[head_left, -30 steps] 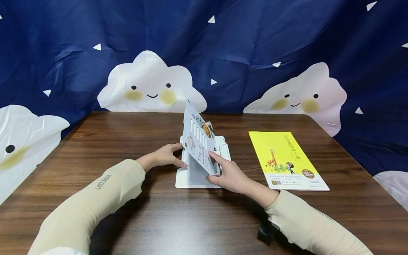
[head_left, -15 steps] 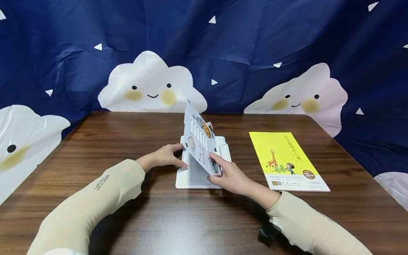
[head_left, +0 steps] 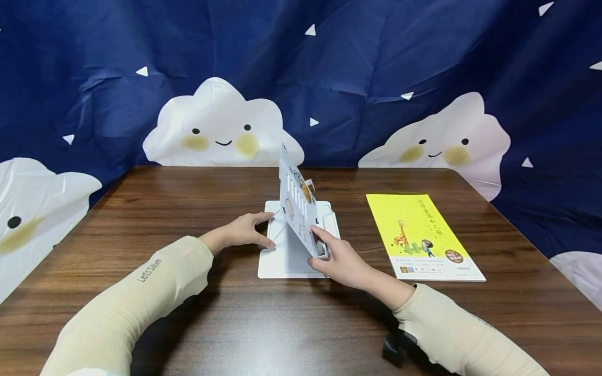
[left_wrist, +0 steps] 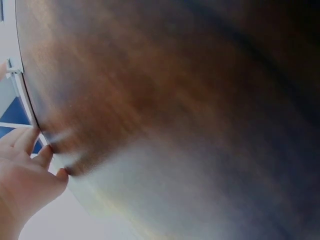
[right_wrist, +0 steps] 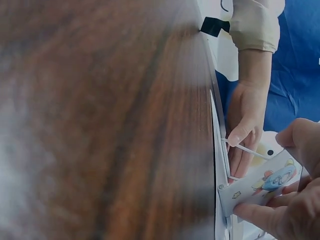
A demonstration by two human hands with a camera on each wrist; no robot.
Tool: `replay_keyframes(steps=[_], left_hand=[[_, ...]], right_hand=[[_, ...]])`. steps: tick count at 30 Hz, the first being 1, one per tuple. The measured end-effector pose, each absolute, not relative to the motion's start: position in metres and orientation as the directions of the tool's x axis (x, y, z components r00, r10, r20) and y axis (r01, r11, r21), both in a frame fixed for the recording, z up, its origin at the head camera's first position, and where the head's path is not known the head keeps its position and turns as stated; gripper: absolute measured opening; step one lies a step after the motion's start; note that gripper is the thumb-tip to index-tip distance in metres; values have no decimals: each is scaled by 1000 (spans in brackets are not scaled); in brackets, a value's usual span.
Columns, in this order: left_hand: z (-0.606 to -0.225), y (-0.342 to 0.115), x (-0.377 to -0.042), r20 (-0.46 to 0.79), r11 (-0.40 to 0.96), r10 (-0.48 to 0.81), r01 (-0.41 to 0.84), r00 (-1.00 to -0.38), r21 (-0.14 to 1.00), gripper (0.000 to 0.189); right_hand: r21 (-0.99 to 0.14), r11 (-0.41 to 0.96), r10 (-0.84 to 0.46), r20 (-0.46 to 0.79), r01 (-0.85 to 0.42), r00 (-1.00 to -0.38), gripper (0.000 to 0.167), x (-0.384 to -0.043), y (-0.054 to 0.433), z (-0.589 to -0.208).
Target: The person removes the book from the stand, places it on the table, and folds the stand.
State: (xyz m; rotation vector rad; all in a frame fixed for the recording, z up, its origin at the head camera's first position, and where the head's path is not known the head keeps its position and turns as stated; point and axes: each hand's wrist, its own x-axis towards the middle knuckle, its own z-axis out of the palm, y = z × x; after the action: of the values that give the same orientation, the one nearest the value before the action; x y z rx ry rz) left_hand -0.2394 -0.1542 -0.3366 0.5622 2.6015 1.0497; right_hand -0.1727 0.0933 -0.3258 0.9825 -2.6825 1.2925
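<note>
A white book stand with cartoon planets printed on its panel stands on the table. Its flat white base lies on the wood, and the panel rises tilted above it. My right hand grips the panel's near lower corner between thumb and fingers, also seen from the side in the right wrist view. At the base's left edge my left hand rests with thumb and fingers spread and fairly straight, touching the edge. A thin white wire support runs from the base to the panel, close to the left fingers.
To the right of the stand, a yellow book with a giraffe on its cover lies flat on the brown wooden table. Behind the table hangs a blue curtain with white clouds.
The panel has swung to the right and stands steeper, uncovering more of the base and the wire by the left hand. My right hand has moved slightly right with it; the left stays put.
</note>
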Motion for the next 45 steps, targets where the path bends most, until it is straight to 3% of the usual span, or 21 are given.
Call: replay_keyframes(steps=[18, 25, 45], left_hand=[[-336, -154, -237, -132, 666, 459, 242, -879, 706, 85], [-336, -153, -238, -135, 679, 454, 244, -881, 693, 84], [-337, -154, -239, -144, 687, 450, 239, -881, 687, 84]], right_hand=[[-757, 388, -497, 308, -525, -812, 60, -170, 97, -333], [-804, 356, -434, 309, -476, -846, 57, -156, 92, -319], [-855, 252, -344, 360, -454, -867, 55, -164, 98, -339]])
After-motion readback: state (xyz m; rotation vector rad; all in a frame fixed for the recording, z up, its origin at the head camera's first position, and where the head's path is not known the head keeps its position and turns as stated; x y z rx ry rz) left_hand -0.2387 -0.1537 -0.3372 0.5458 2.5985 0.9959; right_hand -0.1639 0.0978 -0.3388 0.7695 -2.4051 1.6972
